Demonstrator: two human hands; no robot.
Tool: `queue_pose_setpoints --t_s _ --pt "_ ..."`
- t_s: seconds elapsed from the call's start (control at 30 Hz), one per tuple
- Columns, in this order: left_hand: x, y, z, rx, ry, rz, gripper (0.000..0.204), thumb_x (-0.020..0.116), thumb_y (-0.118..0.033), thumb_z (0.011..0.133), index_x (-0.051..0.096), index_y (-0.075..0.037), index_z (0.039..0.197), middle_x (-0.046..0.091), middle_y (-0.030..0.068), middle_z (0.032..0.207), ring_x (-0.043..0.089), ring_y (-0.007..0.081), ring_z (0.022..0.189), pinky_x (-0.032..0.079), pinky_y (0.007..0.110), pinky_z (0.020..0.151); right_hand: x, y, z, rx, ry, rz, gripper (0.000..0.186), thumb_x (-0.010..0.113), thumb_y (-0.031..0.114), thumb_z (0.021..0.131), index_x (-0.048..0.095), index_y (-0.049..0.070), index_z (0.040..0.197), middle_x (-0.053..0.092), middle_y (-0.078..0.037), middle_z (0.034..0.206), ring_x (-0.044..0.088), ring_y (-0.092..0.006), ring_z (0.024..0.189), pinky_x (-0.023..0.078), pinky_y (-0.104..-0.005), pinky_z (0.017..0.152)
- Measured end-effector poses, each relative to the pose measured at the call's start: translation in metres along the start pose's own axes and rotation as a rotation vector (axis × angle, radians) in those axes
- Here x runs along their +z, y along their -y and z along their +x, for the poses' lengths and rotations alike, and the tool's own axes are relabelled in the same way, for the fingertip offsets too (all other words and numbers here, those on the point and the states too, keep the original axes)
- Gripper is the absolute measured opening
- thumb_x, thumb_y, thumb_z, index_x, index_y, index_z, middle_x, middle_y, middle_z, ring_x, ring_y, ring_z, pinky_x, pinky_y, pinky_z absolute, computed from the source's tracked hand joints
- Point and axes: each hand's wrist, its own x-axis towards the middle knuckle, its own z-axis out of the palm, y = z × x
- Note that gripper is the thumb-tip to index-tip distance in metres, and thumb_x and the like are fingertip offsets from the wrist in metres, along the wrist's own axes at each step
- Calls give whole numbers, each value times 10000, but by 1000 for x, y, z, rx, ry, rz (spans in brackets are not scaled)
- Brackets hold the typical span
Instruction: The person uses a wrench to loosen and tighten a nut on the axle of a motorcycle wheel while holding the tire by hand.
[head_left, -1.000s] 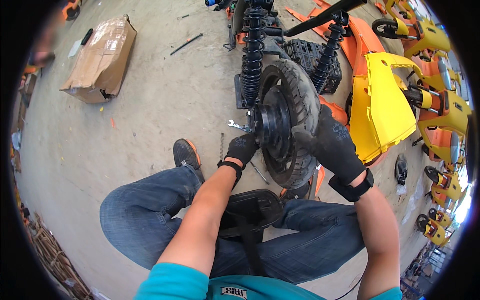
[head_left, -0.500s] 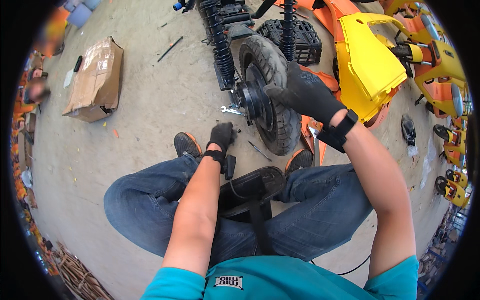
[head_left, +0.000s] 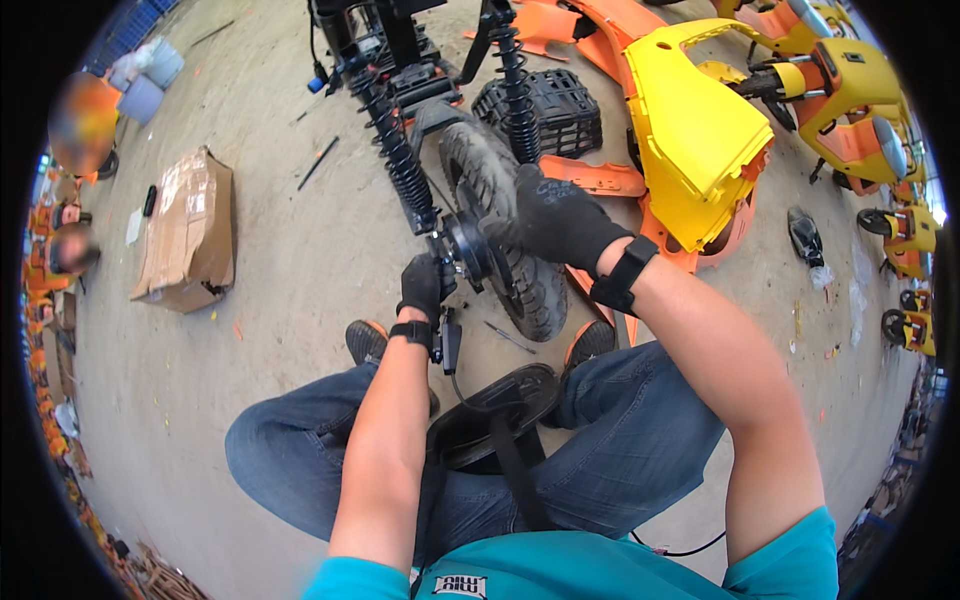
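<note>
While the floor (head_left: pixel 300 250) stretches left of the wheel (head_left: pixel 538 305), a yellow panel (head_left: pixel 695 125) bounds its right. Between both hands, the wheel's long outline slants toward the person; the right hand (head_left: pixel 562 218) grasps its rim. Nearer its hub (head_left: pixel 466 250), the left hand (head_left: pixel 424 284) meets the left end; whether it holds anything, I cannot tell.

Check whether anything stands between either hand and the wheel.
Nothing visible for the right hand, which rests on the tyre; between the left hand and the hub sit the axle-end fittings.
</note>
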Motion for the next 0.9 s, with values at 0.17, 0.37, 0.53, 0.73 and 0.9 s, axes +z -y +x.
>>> queue_pose_setpoints --t_s 0.17,0.37,0.53,0.73,0.9 --pt "11 21 6 -122 -88 -470 219 513 -290 1025 544 -113 900 554 14 705 523 115 562 479 251 527 -8 4 1 -9 45 38 686 724 502 818 588 -116 1084 670 -295 964 692 -402 904 552 -442 792" --pt "15 22 1 -190 -148 -576 386 485 -478 1017 572 -109 946 599 31 779 588 136 653 509 285 582 -4 -2 0 -58 45 35 742 678 533 857 466 -107 1165 656 -325 937 674 -445 888 531 -487 764" --pt "39 13 -32 -342 -129 -899 455 537 -569 973 579 -144 1129 634 38 945 616 181 876 499 337 766 -10 0 1 -34 67 50 732 680 532 857 478 -107 1152 658 -321 943 674 -442 893 534 -482 761" --pt "44 7 -39 -231 -46 -808 503 510 -466 1011 485 -113 1368 592 34 1246 565 164 1095 473 375 936 -4 -9 0 -86 -16 35 723 710 512 835 509 -135 1087 670 -304 869 688 -424 819 551 -466 709" --pt "41 21 -38 485 -54 362 422 641 -118 918 542 -41 1321 621 125 1244 616 297 1090 492 419 947 -9 1 1 -45 19 45 736 736 499 811 507 -145 1081 675 -295 853 696 -417 807 557 -452 690"
